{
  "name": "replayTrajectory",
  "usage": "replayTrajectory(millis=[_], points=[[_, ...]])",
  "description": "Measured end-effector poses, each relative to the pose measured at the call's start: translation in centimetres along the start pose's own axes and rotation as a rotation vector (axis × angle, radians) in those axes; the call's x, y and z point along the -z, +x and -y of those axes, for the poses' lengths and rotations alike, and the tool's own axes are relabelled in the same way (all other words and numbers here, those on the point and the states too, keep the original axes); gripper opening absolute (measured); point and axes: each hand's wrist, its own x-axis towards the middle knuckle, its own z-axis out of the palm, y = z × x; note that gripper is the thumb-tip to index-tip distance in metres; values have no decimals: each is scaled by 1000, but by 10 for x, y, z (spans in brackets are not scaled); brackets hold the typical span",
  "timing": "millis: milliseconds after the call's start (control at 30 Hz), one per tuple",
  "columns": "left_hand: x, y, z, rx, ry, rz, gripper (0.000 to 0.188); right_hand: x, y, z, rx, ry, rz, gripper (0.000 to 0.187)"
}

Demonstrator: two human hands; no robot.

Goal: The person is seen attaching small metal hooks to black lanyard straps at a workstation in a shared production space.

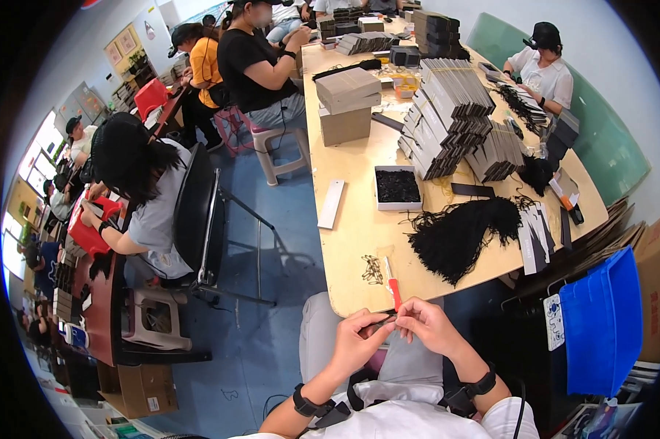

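Note:
My left hand (pixel 360 340) and my right hand (pixel 425 327) meet above my lap, just off the near table edge. Both are closed, thumbs and fingertips pinched together on a small dark piece too small to make out. Just beyond them, a red-handled tool (pixel 395 291) with a thin pale tip lies on the table (pixel 352 249). Beside it is a loose pile of small dark wire-like pieces (pixel 372 270). To the right spreads a bundle of black cords (pixel 458 238). A white strip-shaped tag (pixel 331 205) lies farther to the left.
A white box (pixel 398 205) of small black pieces stands mid-table, before tall stacks of grey tags (pixel 450 110). Grey boxes (pixel 346 126) are piled far left. White tags (pixel 536 234) fan out near the right edge. A blue bin (pixel 600 322) stands right. Several people work nearby.

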Motion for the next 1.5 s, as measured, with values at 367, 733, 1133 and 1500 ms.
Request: replayTrajectory(millis=[367, 733, 1133, 1500], points=[[3, -1, 4, 253, -524, 230, 17, 1, 0, 9, -17, 108, 179, 14], [10, -5, 1, 411, -1094, 402, 15, -16, -12, 26, 321, -432, 110, 9], [9, -8, 0, 282, -1070, 285, 13, -29, -13, 33, 760, -837, -112, 22], [12, -3, -14, 22, -675, 92, 12, -42, -18, 28, 789, -633, -262, 16]])
